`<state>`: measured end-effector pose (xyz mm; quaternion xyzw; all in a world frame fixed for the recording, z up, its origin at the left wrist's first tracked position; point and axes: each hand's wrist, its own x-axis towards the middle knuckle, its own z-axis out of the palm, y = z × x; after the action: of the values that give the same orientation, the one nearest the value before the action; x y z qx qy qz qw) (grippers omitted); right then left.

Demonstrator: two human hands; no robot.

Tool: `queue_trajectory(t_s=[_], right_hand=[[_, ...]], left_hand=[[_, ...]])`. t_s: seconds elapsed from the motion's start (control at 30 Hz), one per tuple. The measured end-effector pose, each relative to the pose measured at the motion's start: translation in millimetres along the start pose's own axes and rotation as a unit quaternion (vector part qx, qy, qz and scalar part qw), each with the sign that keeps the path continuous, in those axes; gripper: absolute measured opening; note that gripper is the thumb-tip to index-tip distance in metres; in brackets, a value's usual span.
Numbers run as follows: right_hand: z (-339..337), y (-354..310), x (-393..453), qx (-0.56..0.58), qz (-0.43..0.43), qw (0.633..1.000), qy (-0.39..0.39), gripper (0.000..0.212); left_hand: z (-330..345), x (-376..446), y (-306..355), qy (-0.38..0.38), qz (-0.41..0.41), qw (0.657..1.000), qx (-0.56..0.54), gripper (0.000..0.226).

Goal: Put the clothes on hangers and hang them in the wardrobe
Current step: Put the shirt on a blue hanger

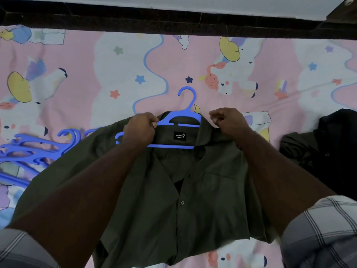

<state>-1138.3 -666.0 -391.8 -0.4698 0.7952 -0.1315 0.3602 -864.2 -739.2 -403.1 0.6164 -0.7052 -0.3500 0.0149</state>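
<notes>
Two bare hands work at the collar of a dark olive shirt (173, 190) that lies front-up and unbuttoned on a bed covered by a pink unicorn-print sheet (108, 60). A blue plastic hanger (174, 124) sits inside the neck opening, its hook pointing away from the person onto the sheet, its lower bar crossing just below the black label sewn inside the collar (180, 135). The right end of the hanger is tucked under the shirt's shoulder, while the left end pokes out bare past the left hand. The left hand (140, 130) has its grip clamped on the shirt fabric right where the hanger's left shoulder runs, fingers curled in and thumb pressed at the blue plastic. The right hand (228, 119) has its grip clamped on the collar edge at the other shoulder, fingertips pinching the cloth just beside the hanger's right end. Both forearms stretch across the shirt body, and plaid sleeves (320, 229) show at the bottom corners. To the left, a loose pile of spare blue hangers (34, 147) lies on the sheet, partly touching the shirt's spread sleeve. At the right edge a heap of dark clothes (332, 144) rests on the bed, apart from the shirt. A dark wooden bed frame (173, 20) runs along the far side.
</notes>
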Motion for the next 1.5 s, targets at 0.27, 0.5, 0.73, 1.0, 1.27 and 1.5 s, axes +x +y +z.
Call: queue_trajectory(t_s=[0.27, 0.5, 0.73, 1.0, 1.27, 1.5], right_hand=[[-27.5, 62.7, -25.6, 0.051, 0.119, 0.987, -0.099, 0.028], [-33.6, 71.0, -28.1, 0.167, 0.099, 0.976, -0.099, 0.024], [-28.6, 69.1, -27.8, 0.07, 0.037, 0.996, -0.051, 0.027], [-7.3, 43.9, -29.4, -0.009, 0.03, 0.995, 0.096, 0.027], [48.7, -48.3, -16.4, -0.043, -0.16, 0.986, 0.019, 0.022], [78.4, -71.6, 5.9, -0.181, -0.178, 0.966, -0.039, 0.027]], left_hand=[[-7.3, 5.2, -3.4, -0.009, 0.002, 0.999, -0.048, 0.02], [4.1, 2.2, 28.9, -0.024, 0.021, 0.997, -0.063, 0.017], [15.3, -6.1, 28.4, 0.047, 0.029, 0.998, -0.014, 0.023], [12.5, -39.1, 1.9, 0.112, -0.043, 0.987, -0.111, 0.005], [26.5, -62.9, -11.3, 0.086, -0.074, 0.992, -0.058, 0.011], [25.8, -63.2, -23.9, 0.12, -0.152, 0.963, -0.185, 0.01]])
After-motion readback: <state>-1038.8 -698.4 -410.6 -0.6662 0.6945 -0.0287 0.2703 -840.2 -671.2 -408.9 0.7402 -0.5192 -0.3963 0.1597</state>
